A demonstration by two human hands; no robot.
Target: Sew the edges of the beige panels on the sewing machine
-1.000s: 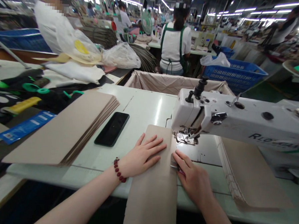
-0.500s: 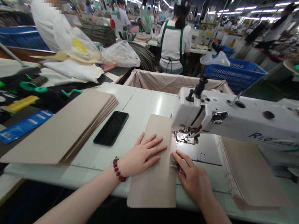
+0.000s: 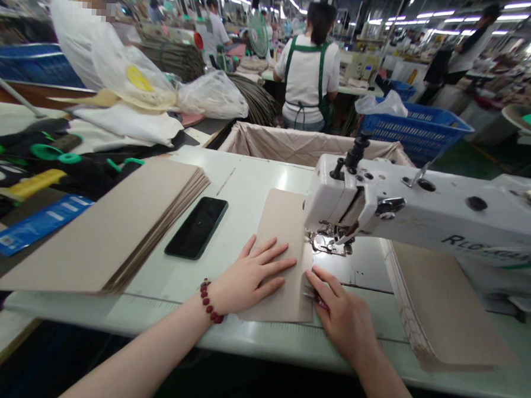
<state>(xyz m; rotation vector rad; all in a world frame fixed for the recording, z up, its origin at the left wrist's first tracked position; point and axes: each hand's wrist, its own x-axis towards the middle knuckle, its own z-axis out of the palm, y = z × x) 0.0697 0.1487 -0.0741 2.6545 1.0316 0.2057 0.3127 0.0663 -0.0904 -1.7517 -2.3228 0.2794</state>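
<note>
Flat on a beige fabric panel [image 3: 284, 221] lies my left hand [image 3: 252, 278], its fingers spread. The panel's right edge runs beside the presser foot [image 3: 328, 244] of a white sewing machine [image 3: 425, 207]. My right hand [image 3: 346, 319] is curled around small thread snips [image 3: 310, 294], whose metal tips poke out toward the panel. Its index fingertip touches the panel's right edge, just in front of the foot. Most of the snips' handle is hidden in the palm. The needle cannot be made out.
A stack of beige panels [image 3: 108, 223] lies at left, beside a black phone [image 3: 197, 227]. Stitched panels [image 3: 446, 309] are piled under the machine arm. Behind the table stands a cloth-lined bin [image 3: 317, 145]. A co-worker [image 3: 305, 76] sits beyond it, near a blue crate [image 3: 415, 129].
The beige panel has slid away from me past the presser foot, its near edge now back on the tabletop. Both hands stay almost where they were.
</note>
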